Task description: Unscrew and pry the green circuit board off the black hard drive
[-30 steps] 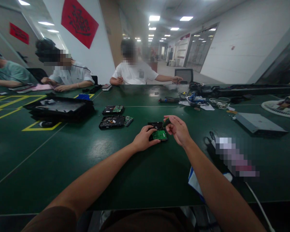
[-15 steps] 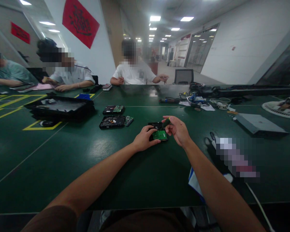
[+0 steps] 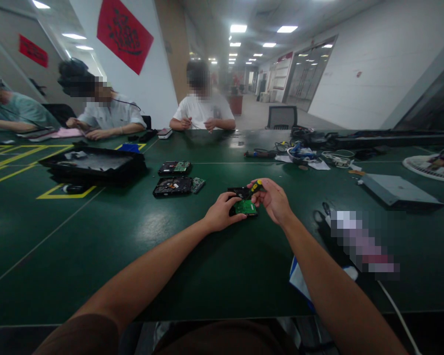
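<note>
A hard drive (image 3: 239, 191) lies on the green table with its green circuit board (image 3: 247, 207) facing up. My left hand (image 3: 224, 212) grips it from the left, fingers at the far side and thumb along the near edge. Closed around a yellow-and-black screwdriver (image 3: 257, 187), my right hand (image 3: 274, 199) is over the drive's right side. The screwdriver's handle leans up to the right; its tip is too small to make out. Farther left are two more hard drives, one (image 3: 174, 167) behind the other (image 3: 172, 186), and a loose circuit board (image 3: 198, 185) touches or nearly touches the nearer one.
Stacked black trays (image 3: 96, 165) stand at the left. To the right are a grey metal box (image 3: 401, 190), a tangle of cables (image 3: 303, 153) and a blurred-out item (image 3: 362, 241) with a cord. Co-workers sit across the table (image 3: 192, 276).
The screwdriver handle has turned in my right hand, showing more yellow. My left hand stays on the drive. Across the table, a co-worker's outstretched hand has come in toward the body.
</note>
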`<move>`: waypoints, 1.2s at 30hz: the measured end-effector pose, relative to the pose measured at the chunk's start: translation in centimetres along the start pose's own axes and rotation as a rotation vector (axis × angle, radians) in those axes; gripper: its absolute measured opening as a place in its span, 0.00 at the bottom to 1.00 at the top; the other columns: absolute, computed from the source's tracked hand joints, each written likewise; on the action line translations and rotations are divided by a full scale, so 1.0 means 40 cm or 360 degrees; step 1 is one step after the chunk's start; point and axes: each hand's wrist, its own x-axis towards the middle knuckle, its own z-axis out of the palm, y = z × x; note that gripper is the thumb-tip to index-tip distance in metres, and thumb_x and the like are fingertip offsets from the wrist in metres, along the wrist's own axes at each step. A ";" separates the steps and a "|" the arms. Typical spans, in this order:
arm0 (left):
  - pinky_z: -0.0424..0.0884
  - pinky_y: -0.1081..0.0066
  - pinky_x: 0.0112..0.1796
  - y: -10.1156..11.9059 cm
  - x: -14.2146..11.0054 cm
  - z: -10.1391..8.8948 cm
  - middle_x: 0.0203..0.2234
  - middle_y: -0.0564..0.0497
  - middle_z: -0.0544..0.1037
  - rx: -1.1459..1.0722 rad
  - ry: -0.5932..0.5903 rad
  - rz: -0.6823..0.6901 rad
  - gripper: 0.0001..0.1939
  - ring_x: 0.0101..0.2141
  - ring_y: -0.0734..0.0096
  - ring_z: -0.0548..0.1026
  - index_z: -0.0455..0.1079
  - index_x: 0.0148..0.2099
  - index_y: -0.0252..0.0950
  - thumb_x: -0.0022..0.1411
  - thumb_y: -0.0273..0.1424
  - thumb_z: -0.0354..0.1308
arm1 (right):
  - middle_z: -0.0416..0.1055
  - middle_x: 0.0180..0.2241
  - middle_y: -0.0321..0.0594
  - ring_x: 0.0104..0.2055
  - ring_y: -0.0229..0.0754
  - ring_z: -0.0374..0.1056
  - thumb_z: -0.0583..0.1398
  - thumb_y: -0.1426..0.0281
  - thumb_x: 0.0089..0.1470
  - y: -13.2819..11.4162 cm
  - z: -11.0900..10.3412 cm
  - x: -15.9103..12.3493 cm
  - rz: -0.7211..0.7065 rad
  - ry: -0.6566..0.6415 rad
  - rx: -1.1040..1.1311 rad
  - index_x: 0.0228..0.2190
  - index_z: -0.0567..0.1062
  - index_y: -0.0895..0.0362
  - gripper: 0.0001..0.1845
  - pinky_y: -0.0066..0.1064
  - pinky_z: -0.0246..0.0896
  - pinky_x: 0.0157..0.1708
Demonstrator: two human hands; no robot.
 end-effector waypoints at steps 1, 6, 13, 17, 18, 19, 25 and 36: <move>0.67 0.49 0.61 0.000 0.000 0.000 0.61 0.41 0.65 0.0000 0.0001 -0.0004 0.34 0.63 0.48 0.64 0.68 0.62 0.42 0.59 0.52 0.65 | 0.77 0.42 0.41 0.26 0.35 0.69 0.63 0.52 0.58 0.000 0.000 0.000 0.0003 0.0009 -0.0010 0.41 0.77 0.53 0.19 0.27 0.60 0.20; 0.66 0.47 0.61 0.000 0.000 0.001 0.61 0.41 0.65 0.0003 0.0000 -0.0001 0.33 0.63 0.48 0.63 0.68 0.62 0.42 0.59 0.51 0.65 | 0.72 0.28 0.35 0.23 0.34 0.63 0.65 0.52 0.56 0.002 -0.002 0.001 -0.0019 0.0084 -0.0132 0.44 0.79 0.53 0.21 0.25 0.53 0.18; 0.66 0.48 0.61 -0.002 0.000 0.001 0.61 0.40 0.66 -0.0010 0.0002 0.0000 0.34 0.63 0.48 0.64 0.68 0.63 0.42 0.59 0.52 0.65 | 0.77 0.40 0.40 0.24 0.33 0.68 0.66 0.53 0.55 -0.003 0.002 0.000 -0.0016 0.0054 -0.0105 0.38 0.74 0.54 0.18 0.24 0.52 0.15; 0.66 0.48 0.61 -0.004 0.001 0.003 0.60 0.41 0.66 -0.0008 0.0002 0.0005 0.34 0.63 0.48 0.64 0.68 0.62 0.43 0.59 0.52 0.66 | 0.78 0.43 0.40 0.24 0.33 0.69 0.67 0.53 0.55 -0.005 0.007 0.000 -0.0008 0.0070 -0.0035 0.39 0.72 0.53 0.19 0.24 0.54 0.16; 0.66 0.48 0.61 -0.004 0.001 0.002 0.61 0.41 0.66 -0.0008 0.0000 0.0005 0.34 0.63 0.49 0.64 0.68 0.63 0.43 0.59 0.52 0.65 | 0.78 0.42 0.40 0.24 0.34 0.69 0.66 0.52 0.55 -0.005 0.007 0.000 -0.0009 0.0067 -0.0018 0.40 0.73 0.52 0.19 0.25 0.55 0.17; 0.66 0.48 0.61 -0.003 0.001 0.002 0.61 0.41 0.66 -0.0008 -0.0002 0.0005 0.34 0.63 0.49 0.64 0.68 0.63 0.43 0.59 0.52 0.65 | 0.78 0.42 0.41 0.24 0.34 0.69 0.65 0.52 0.56 -0.006 0.007 0.001 -0.0007 0.0062 -0.0005 0.41 0.74 0.52 0.19 0.25 0.56 0.18; 0.67 0.48 0.61 -0.001 -0.001 -0.002 0.61 0.41 0.66 -0.0004 0.0003 0.0010 0.34 0.63 0.48 0.64 0.67 0.63 0.42 0.59 0.51 0.65 | 0.75 0.35 0.38 0.23 0.33 0.64 0.65 0.53 0.57 -0.005 0.000 0.001 0.0006 0.0080 -0.0071 0.45 0.79 0.52 0.20 0.25 0.49 0.16; 0.67 0.48 0.61 -0.003 -0.002 -0.001 0.61 0.41 0.65 -0.0010 0.0001 0.0002 0.34 0.63 0.48 0.64 0.68 0.62 0.43 0.59 0.52 0.65 | 0.77 0.42 0.40 0.26 0.34 0.69 0.65 0.54 0.57 -0.007 0.008 -0.001 -0.0026 0.0060 -0.0013 0.37 0.75 0.53 0.17 0.27 0.59 0.21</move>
